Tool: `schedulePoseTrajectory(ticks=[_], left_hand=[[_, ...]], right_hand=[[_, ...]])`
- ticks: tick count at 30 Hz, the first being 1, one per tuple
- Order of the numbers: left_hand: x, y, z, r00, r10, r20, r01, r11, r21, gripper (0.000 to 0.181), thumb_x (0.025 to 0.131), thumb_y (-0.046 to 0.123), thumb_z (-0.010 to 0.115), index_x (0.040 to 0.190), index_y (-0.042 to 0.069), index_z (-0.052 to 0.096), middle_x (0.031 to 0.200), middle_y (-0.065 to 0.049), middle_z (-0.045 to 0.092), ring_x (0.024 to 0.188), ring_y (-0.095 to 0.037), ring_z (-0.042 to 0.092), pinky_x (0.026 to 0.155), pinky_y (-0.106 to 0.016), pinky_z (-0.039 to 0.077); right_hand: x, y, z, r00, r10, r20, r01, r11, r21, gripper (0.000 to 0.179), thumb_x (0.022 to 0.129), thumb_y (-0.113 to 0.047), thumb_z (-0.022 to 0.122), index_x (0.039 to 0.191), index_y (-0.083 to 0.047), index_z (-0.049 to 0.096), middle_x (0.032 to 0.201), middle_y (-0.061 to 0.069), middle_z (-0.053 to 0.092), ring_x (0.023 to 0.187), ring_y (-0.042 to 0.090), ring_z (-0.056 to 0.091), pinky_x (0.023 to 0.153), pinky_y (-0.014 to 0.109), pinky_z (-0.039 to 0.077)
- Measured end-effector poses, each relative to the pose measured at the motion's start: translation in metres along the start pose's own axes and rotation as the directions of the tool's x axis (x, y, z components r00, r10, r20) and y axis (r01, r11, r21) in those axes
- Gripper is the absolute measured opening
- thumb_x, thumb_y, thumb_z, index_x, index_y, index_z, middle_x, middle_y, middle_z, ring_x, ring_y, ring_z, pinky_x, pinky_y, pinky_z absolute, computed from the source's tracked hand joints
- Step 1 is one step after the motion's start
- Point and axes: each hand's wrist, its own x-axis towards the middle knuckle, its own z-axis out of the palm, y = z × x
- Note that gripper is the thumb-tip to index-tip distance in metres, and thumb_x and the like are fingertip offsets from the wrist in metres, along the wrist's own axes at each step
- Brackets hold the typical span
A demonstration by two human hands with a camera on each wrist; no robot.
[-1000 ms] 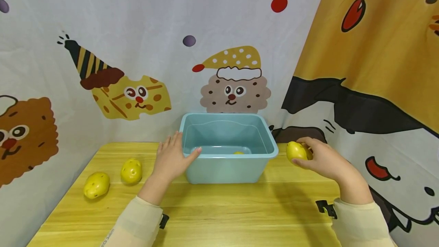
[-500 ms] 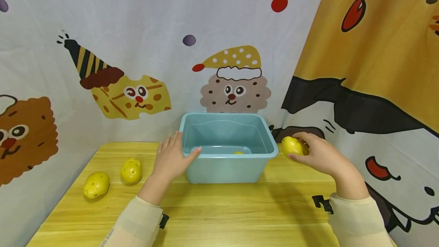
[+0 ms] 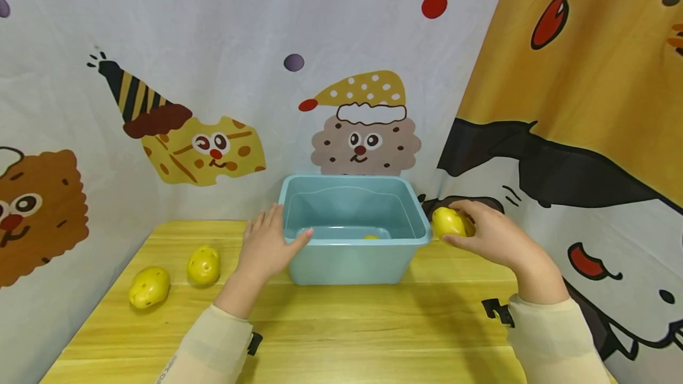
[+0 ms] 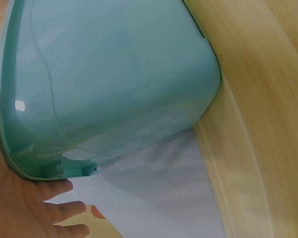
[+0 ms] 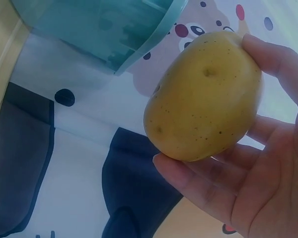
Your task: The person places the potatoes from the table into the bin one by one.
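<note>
A light blue plastic tub (image 3: pixel 347 262) stands at the back of the wooden table. My left hand (image 3: pixel 265 246) rests against its left rim with the fingers straight; the left wrist view shows that hand (image 4: pixel 20 203) at the rim's corner. Just right of the tub, my right hand (image 3: pixel 493 234) holds a yellow potato (image 3: pixel 448 222) above the table. In the right wrist view the thumb and fingers pinch the potato (image 5: pixel 203 99) at its ends, and small dark eyes dot its skin. Inside the tub, the top of another yellow thing (image 3: pixel 370 237) shows over the front rim.
Two more yellow potatoes (image 3: pixel 150 287) (image 3: pixel 203 265) lie on the left part of the table (image 3: pixel 341 330). A cloth curtain (image 3: pixel 224 28) printed with cartoon figures hangs right behind the table and along its sides.
My right hand has moved left and slightly up with the potato, closer to the tub's right rim. The left hand and the tub have stayed in place.
</note>
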Motion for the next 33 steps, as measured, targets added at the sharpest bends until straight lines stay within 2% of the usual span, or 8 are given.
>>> schedulePoseTrajectory(ticks=[8,16,25,33], left_hand=[[-0.001,0.0,-0.001,1.0,0.0,0.002,0.0,1.0,0.005,0.108,0.089,0.079,0.043,0.156,-0.003,0.025,0.162,-0.023,0.023,0.146,-0.05,0.021,0.116,-0.067,0.012],[0.0,0.0,-0.001,1.0,-0.001,0.004,0.001,1.0,-0.002,0.103,0.091,0.073,0.047,0.156,-0.003,0.025,0.162,-0.023,0.022,0.146,-0.05,0.021,0.116,-0.067,0.01],[0.001,0.0,-0.002,1.0,0.0,0.009,0.0,1.0,0.008,0.114,0.086,0.086,0.035,0.156,-0.003,0.024,0.163,-0.022,0.021,0.146,-0.049,0.021,0.117,-0.066,0.011],[0.0,0.0,-0.002,1.0,-0.002,0.008,0.002,1.0,0.002,0.11,0.088,0.082,0.039,0.156,-0.003,0.024,0.163,-0.022,0.022,0.146,-0.05,0.021,0.117,-0.066,0.01]], right_hand=[[0.008,-0.008,-0.004,1.0,-0.03,0.004,0.03,0.999,-0.018,0.069,0.086,-0.049,0.076,0.134,-0.004,0.056,0.116,0.01,0.064,0.089,0.022,0.058,0.076,0.04,0.051],[0.015,-0.015,-0.008,0.999,-0.034,0.027,0.034,0.999,-0.019,0.065,0.086,-0.044,0.078,0.133,-0.005,0.056,0.112,0.007,0.064,0.087,0.02,0.057,0.075,0.039,0.05],[0.026,-0.024,-0.008,0.998,-0.042,0.054,0.044,0.999,-0.032,0.061,0.086,-0.044,0.078,0.131,-0.007,0.058,0.109,0.005,0.064,0.086,0.02,0.057,0.073,0.038,0.049],[0.039,-0.032,-0.006,0.993,-0.07,0.092,0.073,0.997,-0.037,0.058,0.085,-0.041,0.079,0.128,-0.008,0.059,0.102,0.003,0.063,0.084,0.02,0.056,0.072,0.036,0.048]])
